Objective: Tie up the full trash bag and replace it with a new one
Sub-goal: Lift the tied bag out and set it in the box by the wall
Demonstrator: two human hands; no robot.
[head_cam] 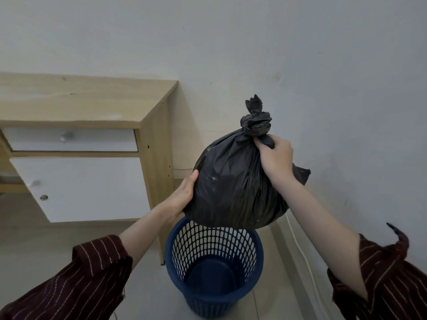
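1. Black plastic trash bag point(233, 181), full and rounded, is hanging in the air directly above a blue bin point(213, 269), with its underside showing just over the bin's far rim.
2. Closing the bag at the top is a tight knot point(255, 125), with ragged ends sticking upward.
3. Gripping the gathered neck just beneath that knot is the right hand point(276, 155), its fingers curling round the plastic.
4. Pressing against the bag's lower left side is the left hand point(183, 192), held open, its thumb lying straight along the plastic; its other fingers are passing behind the bag, out of sight.
5. Standing upright on a pale floor point(46, 227), the bin is showing its mesh walls and solid blue bottom.
6. Standing just left of the bin, against a pale grey wall point(323, 54), is a light wooden desk point(80, 100). It is carrying 1 white drawer point(71, 139) above 1 white door point(80, 188) with a small round metal knob.
7. Covering both arms up to mid-forearm are dark red sleeves point(76, 280) with thin pale stripes.
8. Running along the floor beside the wall, right of the bin, is a white cable point(300, 245).
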